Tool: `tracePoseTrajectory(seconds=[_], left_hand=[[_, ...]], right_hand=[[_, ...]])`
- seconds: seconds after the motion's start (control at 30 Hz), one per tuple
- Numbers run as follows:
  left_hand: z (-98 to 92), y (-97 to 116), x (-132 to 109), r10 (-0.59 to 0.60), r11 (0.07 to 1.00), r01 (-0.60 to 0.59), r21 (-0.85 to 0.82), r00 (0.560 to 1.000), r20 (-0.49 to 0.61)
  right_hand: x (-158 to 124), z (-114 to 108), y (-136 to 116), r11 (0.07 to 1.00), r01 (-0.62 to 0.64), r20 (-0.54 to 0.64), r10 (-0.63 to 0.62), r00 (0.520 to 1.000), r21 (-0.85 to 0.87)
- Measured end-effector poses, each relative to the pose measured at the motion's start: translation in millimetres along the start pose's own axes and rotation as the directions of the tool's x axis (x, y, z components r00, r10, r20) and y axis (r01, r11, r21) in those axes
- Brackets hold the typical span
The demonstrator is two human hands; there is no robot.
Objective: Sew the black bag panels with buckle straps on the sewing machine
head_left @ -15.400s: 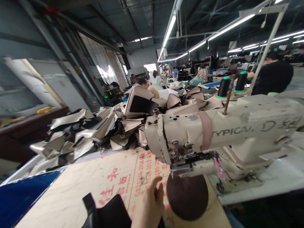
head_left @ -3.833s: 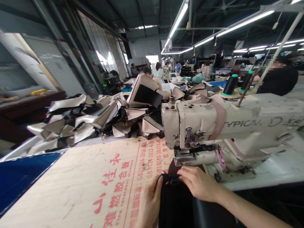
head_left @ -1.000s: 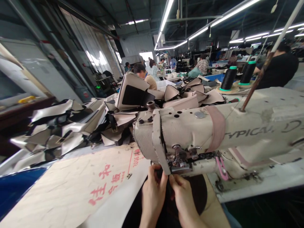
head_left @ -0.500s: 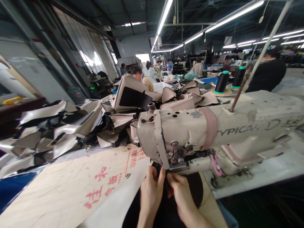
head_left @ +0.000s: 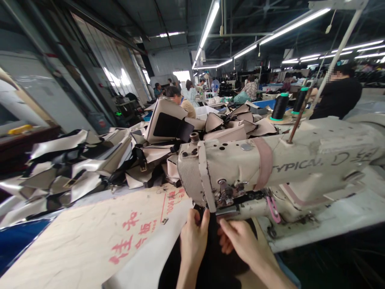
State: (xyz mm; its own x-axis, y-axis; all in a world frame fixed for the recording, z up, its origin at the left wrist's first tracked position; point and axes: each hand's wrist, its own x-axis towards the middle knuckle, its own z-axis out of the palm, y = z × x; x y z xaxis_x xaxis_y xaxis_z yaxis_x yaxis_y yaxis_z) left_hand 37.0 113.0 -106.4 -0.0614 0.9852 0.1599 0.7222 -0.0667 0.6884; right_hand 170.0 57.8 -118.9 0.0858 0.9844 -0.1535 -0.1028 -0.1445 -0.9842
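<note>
A black sheet of soft material (head_left: pixel 212 261), fabric or leather, lies below the head of an industrial sewing machine (head_left: pixel 231 168). My left hand (head_left: pixel 194 237) pinches it between thumb and fingers, close to the needle area, which the machine head hides. To the right, my right hand (head_left: pixel 237 237) is closed over the same sheet with its fingers curled under. Whatever its fingertips may hold does not show. A white sheet (head_left: pixel 156 249) spreads out left of my left wrist.
Stitched beige-and-black pieces (head_left: pixel 87 160) are heaped behind and left of the machine. A wooden board with red writing (head_left: pixel 90 237) covers the left worktop. Black thread cones (head_left: pixel 279 107) stand behind the machine; a pink clip-like part (head_left: pixel 273 209) hangs at its front. People work farther back.
My right hand has shifted right, away from my left hand, and the gap between them is wider. My left hand keeps its pinch by the machine head. The view has moved slightly.
</note>
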Motion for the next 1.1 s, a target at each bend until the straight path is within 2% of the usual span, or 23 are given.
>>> tracePoseTrajectory(seconds=[0.03, 0.07, 0.1, 0.13, 0.17, 0.2, 0.23, 0.27, 0.3, 0.37, 0.4, 0.5, 0.57, 0.67, 0.8, 0.9, 0.97, 1.1], left_hand=[[0.3, -0.3, 0.3, -0.004, 1.000, 0.004, -0.001, 1.000, -0.001], [0.7, -0.6, 0.8, -0.007, 1.000, 0.007, -0.002, 1.000, -0.001], [1.2, -0.8, 1.6, -0.007, 1.000, 0.007, -0.004, 1.000, -0.002], [1.8, -1.1, 2.7, -0.004, 1.000, 0.004, -0.008, 1.000, -0.001], [2.3, -1.5, 3.9, 0.000, 1.000, 0.000, -0.014, 1.000, 0.001], [2.7, -2.0, 5.1, 0.003, 1.000, -0.003, -0.023, 1.000, 0.002], [3.1, -2.7, 6.2, 0.005, 1.000, -0.005, -0.031, 1.000, 0.000], [3.3, -3.4, 7.0, 0.005, 0.999, -0.005, -0.037, 1.000, -0.003], [3.4, -4.1, 7.6, 0.005, 0.999, -0.005, -0.042, 1.000, -0.002], [3.4, -5.2, 8.0, 0.004, 0.999, -0.004, -0.048, 1.000, -0.001], [3.3, -5.4, 7.9, 0.006, 0.999, -0.006, -0.049, 1.000, 0.001], [3.3, -5.1, 7.1, 0.010, 0.999, -0.010, -0.039, 1.000, 0.000], [3.2, -4.5, 5.8, 0.013, 0.999, -0.013, -0.031, 1.000, -0.001], [2.2, -3.1, 3.0, 0.031, 0.999, -0.031, -0.024, 1.000, -0.003], [0.2, 0.7, -0.6, 0.038, 0.999, -0.038, -0.006, 0.999, -0.005], [-0.8, 4.4, -2.1, 0.008, 1.000, -0.008, 0.009, 1.000, -0.010], [-0.9, 6.0, -2.2, -0.008, 1.000, 0.008, 0.012, 1.000, -0.017], [2.0, 3.7, 1.8, -0.015, 1.000, 0.015, -0.007, 0.999, -0.034]], right_hand=[[-9.5, -22.7, -3.5, 0.990, 0.066, -0.027, -0.070, 0.997, -0.127], [-19.7, -49.9, -7.8, 0.941, 0.161, -0.100, -0.198, 0.975, -0.298], [-29.9, -80.5, -12.9, 0.849, 0.236, -0.198, -0.364, 0.910, -0.473], [-39.1, -112.7, -18.5, 0.718, 0.279, -0.264, -0.543, 0.797, -0.638], [-46.9, -144.9, -24.2, 0.576, 0.263, -0.325, -0.718, 0.616, -0.774], [-52.8, -175.2, -29.3, 0.454, 0.205, -0.326, -0.829, 0.454, -0.867], [-56.9, -202.0, -32.9, 0.378, 0.121, -0.314, -0.878, 0.361, -0.918], [-59.3, -224.2, -34.4, 0.311, 0.057, -0.273, -0.898, 0.345, -0.949], [-60.5, -241.3, -33.1, 0.235, 0.026, -0.208, -0.903, 0.376, -0.972], [-61.0, -261.0, -21.6, 0.119, 0.013, -0.100, -0.889, 0.446, -0.993], [-61.0, -265.0, -12.0, 0.072, 0.015, -0.058, -0.888, 0.457, -0.997], [-62.2, -265.6, 22.5, -0.013, -0.002, 0.010, -0.894, 0.449, -1.000], [-63.7, -263.5, 39.7, -0.037, 0.006, 0.035, -0.880, 0.475, -0.999], [-66.0, -262.0, 41.3, 0.005, 0.030, 0.010, -0.873, 0.488, -1.000], [-68.3, -260.2, 4.3, 0.113, 0.050, -0.078, -0.889, 0.452, -0.992], [-69.6, -256.2, -19.8, 0.179, 0.046, -0.138, -0.876, 0.462, -0.983], [-69.2, -252.4, -23.4, 0.181, 0.034, -0.142, -0.861, 0.489, -0.983], [-64.5, -247.5, -13.5, 0.170, -0.004, -0.149, -0.854, 0.499, -0.985]])
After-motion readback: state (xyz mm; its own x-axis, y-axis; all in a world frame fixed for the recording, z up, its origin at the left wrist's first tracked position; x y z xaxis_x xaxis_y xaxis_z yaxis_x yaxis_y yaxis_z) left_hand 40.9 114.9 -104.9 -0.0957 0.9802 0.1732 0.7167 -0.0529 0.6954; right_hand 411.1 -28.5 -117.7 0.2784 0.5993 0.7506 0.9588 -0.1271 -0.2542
